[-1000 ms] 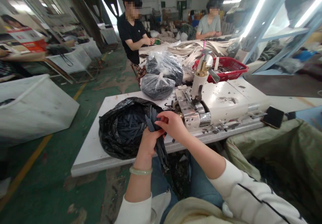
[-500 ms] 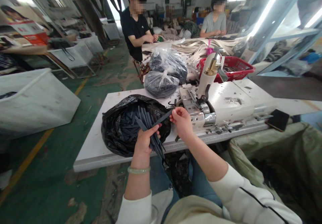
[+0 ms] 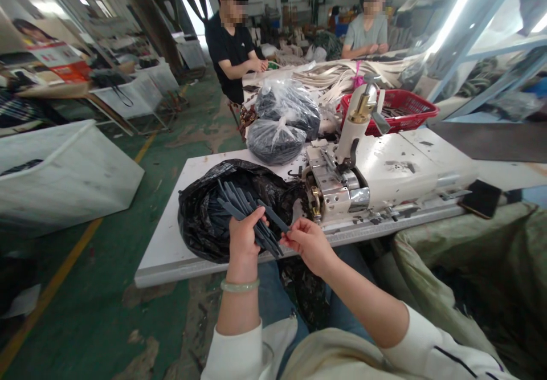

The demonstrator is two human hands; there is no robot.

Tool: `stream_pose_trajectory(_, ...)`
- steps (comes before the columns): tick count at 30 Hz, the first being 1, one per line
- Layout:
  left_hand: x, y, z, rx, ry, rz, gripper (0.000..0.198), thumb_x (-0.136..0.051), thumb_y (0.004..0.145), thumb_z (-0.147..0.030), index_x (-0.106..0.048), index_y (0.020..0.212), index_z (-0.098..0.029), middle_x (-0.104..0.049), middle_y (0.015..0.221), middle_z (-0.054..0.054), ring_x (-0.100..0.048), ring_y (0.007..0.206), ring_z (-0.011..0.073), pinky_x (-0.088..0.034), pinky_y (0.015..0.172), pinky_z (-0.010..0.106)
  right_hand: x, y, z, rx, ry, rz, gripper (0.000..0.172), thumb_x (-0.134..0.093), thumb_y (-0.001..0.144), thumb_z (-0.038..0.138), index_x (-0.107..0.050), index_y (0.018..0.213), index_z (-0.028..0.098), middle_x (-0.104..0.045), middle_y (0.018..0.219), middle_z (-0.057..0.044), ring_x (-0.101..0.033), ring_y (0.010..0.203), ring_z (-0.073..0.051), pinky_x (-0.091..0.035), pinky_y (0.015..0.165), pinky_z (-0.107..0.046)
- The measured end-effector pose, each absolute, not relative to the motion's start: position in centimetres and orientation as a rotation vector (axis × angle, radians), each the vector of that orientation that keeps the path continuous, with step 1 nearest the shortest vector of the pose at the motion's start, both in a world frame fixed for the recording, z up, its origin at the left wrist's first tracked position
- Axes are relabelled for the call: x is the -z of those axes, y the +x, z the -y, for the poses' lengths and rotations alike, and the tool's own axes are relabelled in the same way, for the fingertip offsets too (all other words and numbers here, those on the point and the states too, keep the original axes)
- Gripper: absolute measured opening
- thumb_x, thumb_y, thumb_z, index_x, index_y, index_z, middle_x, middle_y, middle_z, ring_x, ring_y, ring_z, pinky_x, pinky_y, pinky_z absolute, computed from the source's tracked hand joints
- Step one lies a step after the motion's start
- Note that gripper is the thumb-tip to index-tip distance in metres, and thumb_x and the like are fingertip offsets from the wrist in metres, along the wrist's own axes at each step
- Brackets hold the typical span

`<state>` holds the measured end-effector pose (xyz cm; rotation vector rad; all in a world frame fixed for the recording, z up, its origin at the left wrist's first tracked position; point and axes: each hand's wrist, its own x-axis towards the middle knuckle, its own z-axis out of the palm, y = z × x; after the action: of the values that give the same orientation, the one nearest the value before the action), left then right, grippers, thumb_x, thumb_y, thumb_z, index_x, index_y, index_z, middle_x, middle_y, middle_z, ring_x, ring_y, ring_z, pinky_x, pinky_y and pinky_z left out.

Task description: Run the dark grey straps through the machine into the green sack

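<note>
My left hand point(image 3: 247, 233) is wrapped round a bundle of dark blue-grey strips point(image 3: 239, 200), over the front edge of the white table point(image 3: 164, 249). The thumb and fingers of my right hand point(image 3: 308, 244) pinch the lower end of a single strip point(image 3: 276, 218), whose upper end lies by my left fingertips. Behind my left hand a black plastic bag point(image 3: 194, 220) lies open with more dark strips inside. Just beyond my right hand stands a white sewing machine point(image 3: 393, 180) with metal parts.
Behind the black bag sit tied clear bags point(image 3: 277, 141) of dark pieces. A red basket point(image 3: 410, 119) is behind the machine. A phone-like dark object point(image 3: 481, 197) lies at the right edge, above a green sack point(image 3: 419, 249). Two people work at the far table.
My right hand has moved down and towards me, and the strip it pinches now slants down to the right instead of up. The view has shifted slightly.
</note>
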<state>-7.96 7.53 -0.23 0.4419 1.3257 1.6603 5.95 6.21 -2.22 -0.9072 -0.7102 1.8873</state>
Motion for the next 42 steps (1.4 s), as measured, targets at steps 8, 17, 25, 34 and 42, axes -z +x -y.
stream_pose_trajectory(8, -0.2, -6.9, -7.4, -1.538, 0.482, -1.393, 0.026, -0.080, 0.047, -0.019, -0.061, 0.063, -0.012, -0.058, 0.044, -0.001, -0.053, 0.037, 0.0116, -0.043, 0.039, 0.022, 1.3, 7.1, -8.9, -1.777, -0.799, 1.468, 0.022, -0.063, 0.079, 0.040, -0.060, 0.080, 0.018, -0.059, 0.055, 0.003, -0.052, 0.044, -0.009, -0.038, 0.042, -0.018)
stream_pose_trajectory(17, -0.7, -7.6, -7.1, -1.439, 0.451, -1.357, 0.030, -0.082, 0.048, -0.023, -0.063, 0.068, -0.010, -0.058, 0.046, -0.002, -0.053, 0.038, 0.0104, -0.042, 0.038, 0.020, 1.8, 8.7, -9.1, -2.283, -0.567, 0.791, 0.025, -0.070, 0.076, 0.036, -0.060, 0.082, 0.013, -0.061, 0.070, -0.001, -0.053, 0.055, -0.008, -0.043, 0.051, -0.017)
stream_pose_trajectory(25, -0.5, -7.5, -7.4, -1.438, 0.367, -1.386, 0.029, -0.081, 0.047, -0.016, -0.062, 0.068, -0.011, -0.058, 0.044, -0.002, -0.053, 0.037, 0.0107, -0.046, 0.038, 0.020, 0.2, 10.7, -7.7, -2.409, -0.160, 0.295, 0.033, -0.064, 0.070, 0.019, -0.032, 0.063, 0.020, -0.048, 0.072, 0.001, -0.047, 0.060, -0.009, -0.045, 0.053, -0.019)
stream_pose_trajectory(34, -0.3, -7.9, -7.7, -1.474, 0.311, -1.393, 0.026, -0.079, 0.046, -0.011, -0.062, 0.065, -0.009, -0.058, 0.046, -0.002, -0.054, 0.041, 0.0099, -0.047, 0.039, 0.020, 1.0, 16.7, -10.2, -1.529, -1.053, 0.903, 0.036, -0.064, 0.076, 0.051, -0.056, 0.067, 0.017, -0.047, 0.039, 0.006, -0.035, 0.028, -0.006, -0.020, 0.028, -0.017)
stream_pose_trajectory(42, 0.2, -7.5, -8.0, -1.470, 0.300, -1.371, 0.026, -0.079, 0.048, -0.010, -0.060, 0.066, -0.010, -0.057, 0.045, -0.001, -0.052, 0.040, 0.0109, -0.046, 0.036, 0.020, 0.4, 18.0, -13.6, -1.569, -1.109, 0.686, 0.029, -0.069, 0.068, 0.038, -0.055, 0.057, 0.014, -0.039, 0.033, 0.007, -0.026, 0.026, -0.003, -0.015, 0.026, -0.016)
